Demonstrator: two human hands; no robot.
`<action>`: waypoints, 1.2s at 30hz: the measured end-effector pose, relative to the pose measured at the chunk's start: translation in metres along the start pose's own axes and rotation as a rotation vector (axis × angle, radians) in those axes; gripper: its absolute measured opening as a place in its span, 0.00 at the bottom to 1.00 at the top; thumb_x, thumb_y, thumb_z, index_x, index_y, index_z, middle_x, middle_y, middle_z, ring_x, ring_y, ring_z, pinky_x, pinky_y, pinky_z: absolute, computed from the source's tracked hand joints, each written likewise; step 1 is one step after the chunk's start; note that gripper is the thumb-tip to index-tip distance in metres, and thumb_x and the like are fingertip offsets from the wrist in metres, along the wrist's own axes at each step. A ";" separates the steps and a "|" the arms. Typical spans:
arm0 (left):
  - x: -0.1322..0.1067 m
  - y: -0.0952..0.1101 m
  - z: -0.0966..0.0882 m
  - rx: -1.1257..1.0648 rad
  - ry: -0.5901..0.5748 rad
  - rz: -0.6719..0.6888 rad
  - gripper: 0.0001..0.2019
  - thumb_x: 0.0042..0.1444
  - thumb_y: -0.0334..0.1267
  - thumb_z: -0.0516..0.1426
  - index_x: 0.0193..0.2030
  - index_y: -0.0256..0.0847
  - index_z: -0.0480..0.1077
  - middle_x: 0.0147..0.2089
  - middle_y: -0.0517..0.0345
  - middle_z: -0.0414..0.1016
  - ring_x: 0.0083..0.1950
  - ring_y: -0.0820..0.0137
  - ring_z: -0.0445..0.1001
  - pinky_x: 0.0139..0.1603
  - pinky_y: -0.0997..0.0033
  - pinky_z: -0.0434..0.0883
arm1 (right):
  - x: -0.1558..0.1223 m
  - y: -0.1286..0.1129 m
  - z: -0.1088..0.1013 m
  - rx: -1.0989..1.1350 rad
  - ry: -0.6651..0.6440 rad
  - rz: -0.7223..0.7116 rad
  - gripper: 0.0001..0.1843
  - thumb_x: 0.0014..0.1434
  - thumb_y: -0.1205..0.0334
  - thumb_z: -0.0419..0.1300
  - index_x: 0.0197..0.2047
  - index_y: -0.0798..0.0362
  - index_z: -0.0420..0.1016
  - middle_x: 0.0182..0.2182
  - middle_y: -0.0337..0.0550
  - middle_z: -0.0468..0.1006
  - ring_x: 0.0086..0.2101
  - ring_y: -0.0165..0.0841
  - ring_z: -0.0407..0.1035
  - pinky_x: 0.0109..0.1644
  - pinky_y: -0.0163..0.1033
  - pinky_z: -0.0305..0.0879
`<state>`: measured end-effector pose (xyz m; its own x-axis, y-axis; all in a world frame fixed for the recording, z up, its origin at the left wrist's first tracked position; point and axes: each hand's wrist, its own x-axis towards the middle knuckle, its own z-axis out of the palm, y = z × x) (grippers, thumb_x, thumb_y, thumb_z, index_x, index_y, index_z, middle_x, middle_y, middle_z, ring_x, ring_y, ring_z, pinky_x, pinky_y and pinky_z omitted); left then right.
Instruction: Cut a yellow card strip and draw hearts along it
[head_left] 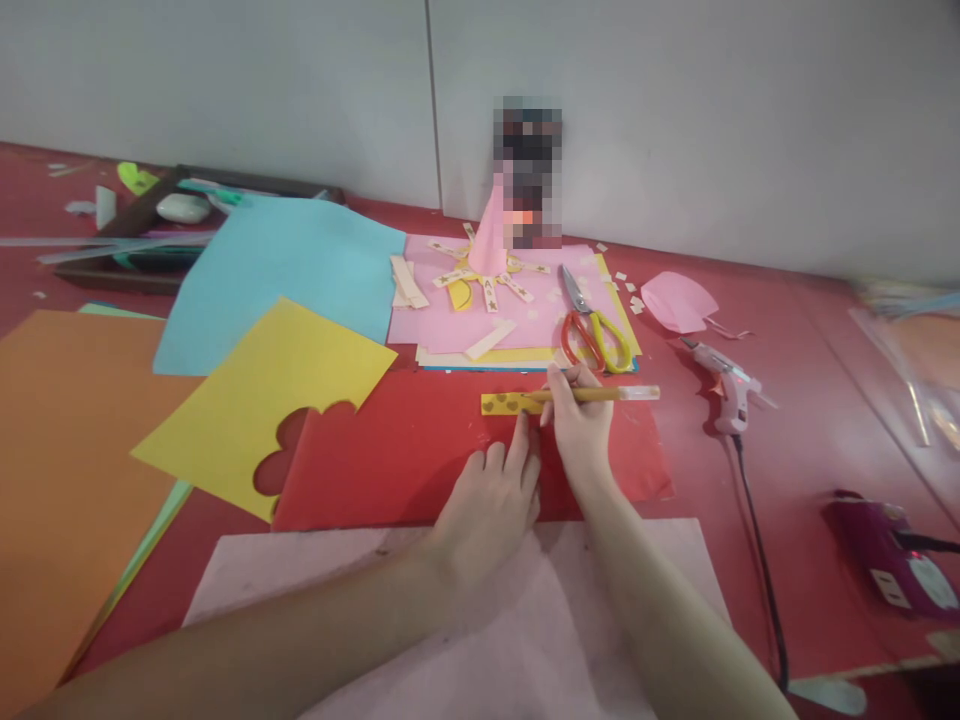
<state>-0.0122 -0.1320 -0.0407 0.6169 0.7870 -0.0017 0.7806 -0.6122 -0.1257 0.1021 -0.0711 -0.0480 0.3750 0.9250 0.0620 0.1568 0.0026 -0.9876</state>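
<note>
My right hand (579,430) is closed around a gold-coloured pen (592,395) with a clear cap on its back end. The pen's tip meets a narrow yellow paper strip (491,405) marked with brown heart shapes. My left hand (491,495) presses the strip's lower edge with its stretched index finger; its other fingers are bent and it grips nothing. Beneath the strip lies a red paper sheet (375,470). Just beyond my right hand are scissors (589,320) with one red and one yellow handle.
A pink paper cone (491,235) stands among lettered strips on pink sheets. Yellow paper (255,390), blue paper (292,270) and orange paper (67,460) lie leftward, near a dark tray (142,215). Rightward are a corded glue gun (727,385), a pink cutout (679,300) and a purple power socket (889,560).
</note>
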 end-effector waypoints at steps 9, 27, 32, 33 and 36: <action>0.000 0.000 0.001 -0.042 -0.012 -0.016 0.22 0.60 0.37 0.43 0.60 0.34 0.57 0.64 0.42 0.54 0.39 0.64 0.67 0.34 0.63 0.64 | 0.014 0.005 -0.013 -0.035 0.006 -0.065 0.16 0.55 0.55 0.55 0.21 0.51 0.57 0.08 0.26 0.56 0.12 0.25 0.60 0.21 0.31 0.62; 0.002 0.000 0.000 0.031 -0.001 0.002 0.22 0.60 0.35 0.41 0.59 0.31 0.57 0.63 0.41 0.56 0.37 0.64 0.67 0.34 0.63 0.64 | 0.015 0.006 -0.011 -0.169 -0.123 -0.139 0.15 0.55 0.60 0.54 0.19 0.51 0.56 0.08 0.27 0.62 0.11 0.24 0.59 0.24 0.31 0.61; 0.000 0.000 0.000 0.023 0.001 0.002 0.22 0.60 0.36 0.40 0.59 0.32 0.57 0.63 0.41 0.56 0.38 0.64 0.67 0.34 0.63 0.64 | 0.014 0.005 -0.010 -0.167 -0.119 -0.135 0.15 0.55 0.61 0.54 0.19 0.51 0.55 0.08 0.27 0.61 0.11 0.24 0.58 0.23 0.30 0.60; 0.000 0.000 0.000 0.026 0.002 0.000 0.22 0.60 0.36 0.41 0.59 0.31 0.57 0.63 0.41 0.56 0.38 0.64 0.67 0.34 0.63 0.64 | 0.014 0.005 -0.010 -0.171 -0.119 -0.134 0.15 0.55 0.61 0.54 0.19 0.51 0.55 0.08 0.27 0.61 0.11 0.24 0.58 0.23 0.30 0.60; -0.001 0.000 0.000 0.022 0.002 -0.003 0.22 0.60 0.37 0.41 0.59 0.31 0.57 0.63 0.41 0.56 0.38 0.64 0.67 0.34 0.63 0.65 | 0.014 0.004 -0.010 -0.186 -0.110 -0.137 0.16 0.55 0.61 0.54 0.19 0.51 0.55 0.08 0.27 0.61 0.12 0.24 0.59 0.24 0.30 0.60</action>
<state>-0.0126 -0.1326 -0.0407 0.6149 0.7886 0.0002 0.7799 -0.6081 -0.1478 0.1175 -0.0621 -0.0499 0.2390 0.9566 0.1670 0.3689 0.0697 -0.9269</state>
